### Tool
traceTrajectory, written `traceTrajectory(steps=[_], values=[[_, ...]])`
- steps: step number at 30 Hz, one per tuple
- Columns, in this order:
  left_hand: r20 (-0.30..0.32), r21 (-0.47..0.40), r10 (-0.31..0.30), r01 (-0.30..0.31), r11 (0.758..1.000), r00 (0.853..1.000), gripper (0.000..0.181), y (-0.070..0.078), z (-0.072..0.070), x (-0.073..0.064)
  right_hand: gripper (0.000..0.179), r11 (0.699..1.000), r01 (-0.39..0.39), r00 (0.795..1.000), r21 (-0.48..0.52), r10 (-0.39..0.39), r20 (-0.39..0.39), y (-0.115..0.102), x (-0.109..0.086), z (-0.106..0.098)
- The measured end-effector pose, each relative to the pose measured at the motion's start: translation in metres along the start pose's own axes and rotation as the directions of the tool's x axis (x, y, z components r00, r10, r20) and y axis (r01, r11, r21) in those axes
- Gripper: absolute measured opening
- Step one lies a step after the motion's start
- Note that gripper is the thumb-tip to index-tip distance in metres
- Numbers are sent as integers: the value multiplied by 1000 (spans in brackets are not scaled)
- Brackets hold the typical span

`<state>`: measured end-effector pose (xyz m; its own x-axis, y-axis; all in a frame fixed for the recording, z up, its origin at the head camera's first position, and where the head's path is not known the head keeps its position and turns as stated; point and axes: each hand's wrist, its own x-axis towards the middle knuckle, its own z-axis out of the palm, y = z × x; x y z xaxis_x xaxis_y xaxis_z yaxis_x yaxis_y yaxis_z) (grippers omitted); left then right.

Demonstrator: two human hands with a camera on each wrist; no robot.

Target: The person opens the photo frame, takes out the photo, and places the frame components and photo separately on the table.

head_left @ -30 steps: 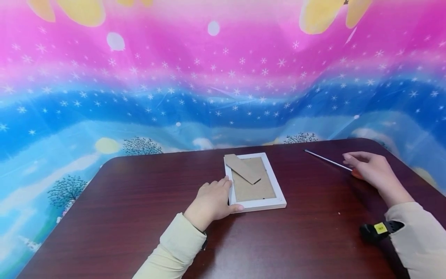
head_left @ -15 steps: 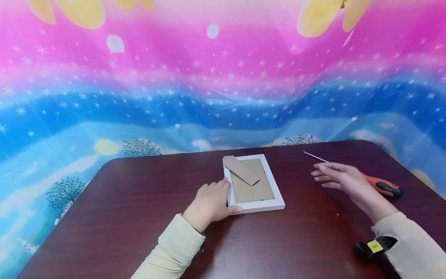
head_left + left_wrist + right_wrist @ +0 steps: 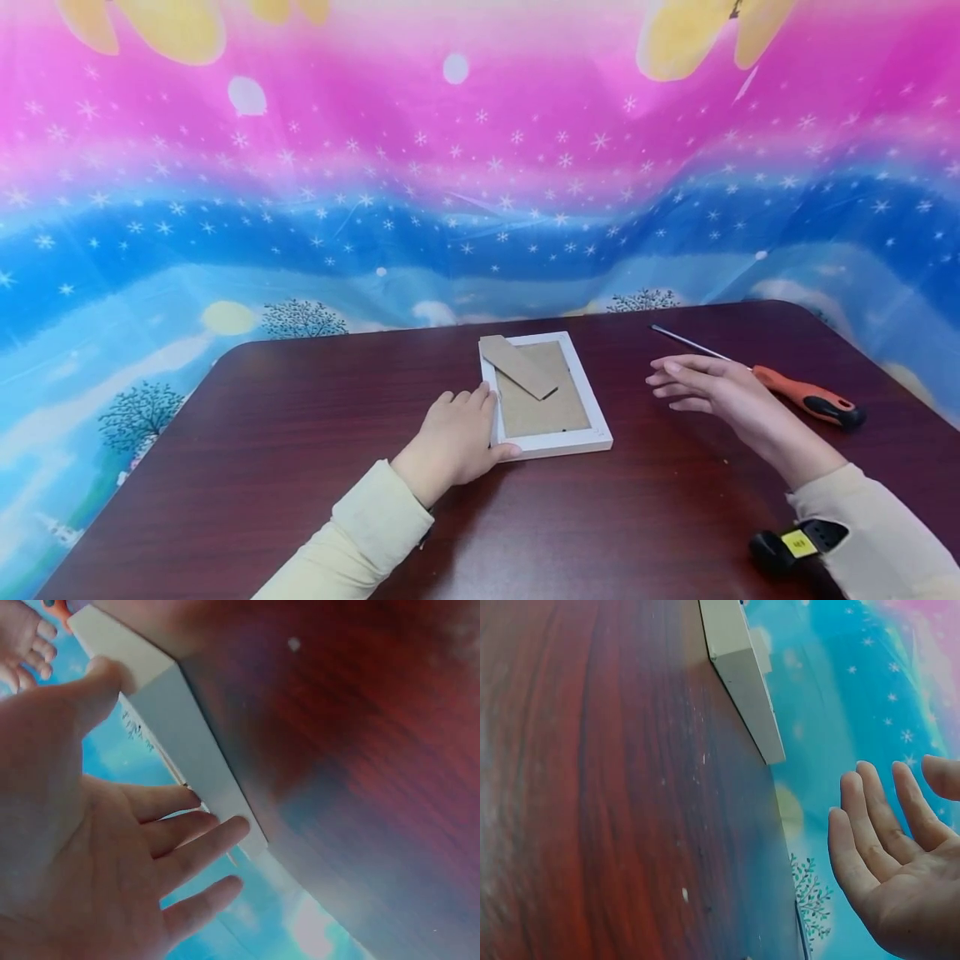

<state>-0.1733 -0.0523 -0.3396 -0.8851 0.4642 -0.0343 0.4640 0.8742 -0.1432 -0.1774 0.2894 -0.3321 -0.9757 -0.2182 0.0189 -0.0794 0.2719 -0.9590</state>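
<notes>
A white picture frame [image 3: 558, 441] lies face down on the table, its brown backing board [image 3: 543, 417] showing. A cardboard stand leg [image 3: 521, 367] lies slantwise across that backing. My left hand [image 3: 448, 442] rests against the frame's left side, with the thumb at the near left corner. In the left wrist view its fingers [image 3: 199, 855] are spread and fairly straight along the frame's side [image 3: 180, 727]. My right hand [image 3: 716, 392] hovers to the right of the frame, fingers loosely extended, holding nothing. Behind it lies a screwdriver [image 3: 802, 392] with an orange and black handle.
The dark red-brown table [image 3: 262, 467] has rounded far corners. A patterned pink and blue cloth [image 3: 420, 167] hangs right behind its far edge. Small light specks lie on the tabletop. A black device [image 3: 798, 546] is strapped at the right wrist.
My right hand has moved left from beside the screwdriver handle toward the frame, and the whole handle now shows. The left hand and the frame have stayed in place.
</notes>
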Motion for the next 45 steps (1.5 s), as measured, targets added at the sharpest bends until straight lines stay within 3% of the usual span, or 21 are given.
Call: traceTrajectory(steps=[3, 6, 14, 18, 20, 32, 45], values=[[-64, 77, 35, -30, 997, 997, 71, 3, 2, -2, 48, 1000, -4, 1000, -1, 4, 1, 0, 0, 2], [-159, 141, 79, -57, 988, 984, 54, 8, 3, -6, 44, 1000, -10, 1000, 20, 10, 2, 1, 1, 4], [-385, 226, 185, -102, 969, 904, 20, 23, 4, -13, 34, 998, -17, 1000, 55, 17, 9, 5, 1, 4], [-453, 235, 225, -128, 963, 863, 11, 28, 8, -10, 39, 999, -18, 1000, 47, 18, 10, 4, 0, 3], [-467, 241, 241, -140, 960, 851, 8, 31, 9, -9, 45, 999, -17, 1000, 38, 16, 12, 4, 0, 2], [-442, 295, 260, -135, 946, 859, 13, 42, 5, -7, 53, 999, -33, 999, 9, 33, 24, 2, -1, 5], [-453, 222, 236, -148, 964, 860, 15, 44, 6, 0, 54, 999, -47, 999, -2, 47, 16, 2, -1, 10]])
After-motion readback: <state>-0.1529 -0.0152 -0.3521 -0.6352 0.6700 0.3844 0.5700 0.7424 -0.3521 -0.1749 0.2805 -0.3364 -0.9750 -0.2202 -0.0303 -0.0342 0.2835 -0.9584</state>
